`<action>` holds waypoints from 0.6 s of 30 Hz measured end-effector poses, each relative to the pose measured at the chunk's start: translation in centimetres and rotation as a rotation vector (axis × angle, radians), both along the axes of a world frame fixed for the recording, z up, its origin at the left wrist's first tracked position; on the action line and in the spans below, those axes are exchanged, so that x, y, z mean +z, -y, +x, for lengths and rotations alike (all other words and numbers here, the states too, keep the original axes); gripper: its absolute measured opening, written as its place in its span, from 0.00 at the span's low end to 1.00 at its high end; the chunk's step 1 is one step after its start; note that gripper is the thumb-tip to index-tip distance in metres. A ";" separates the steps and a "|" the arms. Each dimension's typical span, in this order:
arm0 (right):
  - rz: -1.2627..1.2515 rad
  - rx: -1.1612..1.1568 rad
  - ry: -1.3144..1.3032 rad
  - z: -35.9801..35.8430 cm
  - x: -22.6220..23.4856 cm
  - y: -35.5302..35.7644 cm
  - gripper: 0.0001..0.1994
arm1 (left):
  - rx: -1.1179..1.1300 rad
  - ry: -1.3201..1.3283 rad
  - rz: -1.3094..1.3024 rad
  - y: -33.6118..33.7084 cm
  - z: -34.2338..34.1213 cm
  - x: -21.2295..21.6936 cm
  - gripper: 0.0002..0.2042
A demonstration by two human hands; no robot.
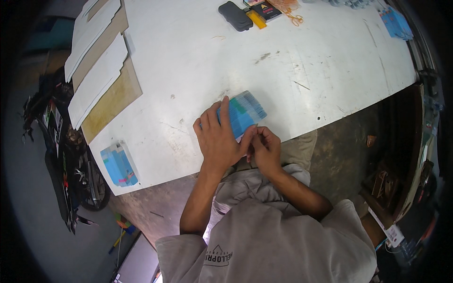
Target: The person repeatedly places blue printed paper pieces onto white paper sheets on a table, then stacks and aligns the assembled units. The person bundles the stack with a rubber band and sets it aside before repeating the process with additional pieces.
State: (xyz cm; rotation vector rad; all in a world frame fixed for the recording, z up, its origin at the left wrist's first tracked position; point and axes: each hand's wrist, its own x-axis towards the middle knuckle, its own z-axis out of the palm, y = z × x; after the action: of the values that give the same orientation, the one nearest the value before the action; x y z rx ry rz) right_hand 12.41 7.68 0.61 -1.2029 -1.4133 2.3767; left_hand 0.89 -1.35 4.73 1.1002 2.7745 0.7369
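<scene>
A thick stack of blue printed cards point(244, 111), with a green patch and fine ridged edges along its far end, rests near the front edge of the white table point(179, 70). My left hand point(217, 134) lies over its left side, fingers bent round it and the thumb along the near edge. At the stack's near right corner, my right hand point(265, 148) is closed in a pinch beside the left thumb. What those fingertips hold, if anything, is too small to make out.
Another blue stack point(119, 165) stands at the table's left front corner, and blue bundles point(395, 22) at the far right. White sheets and brown boards point(106, 89) lie along the left edge. Far back are a dark case point(235, 16), a yellow lighter point(256, 19) and orange rubber bands point(285, 7).
</scene>
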 end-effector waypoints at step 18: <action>0.058 0.183 -0.009 2.6 1.2 -5.3 0.14 | 0.082 -0.101 -0.127 -0.2 1.8 -0.2 0.48</action>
State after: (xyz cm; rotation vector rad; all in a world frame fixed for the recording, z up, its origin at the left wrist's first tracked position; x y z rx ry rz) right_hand 14.98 12.99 1.79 -1.0912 -1.6428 2.4336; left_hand 2.71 -1.13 4.53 1.0336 2.9196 0.5168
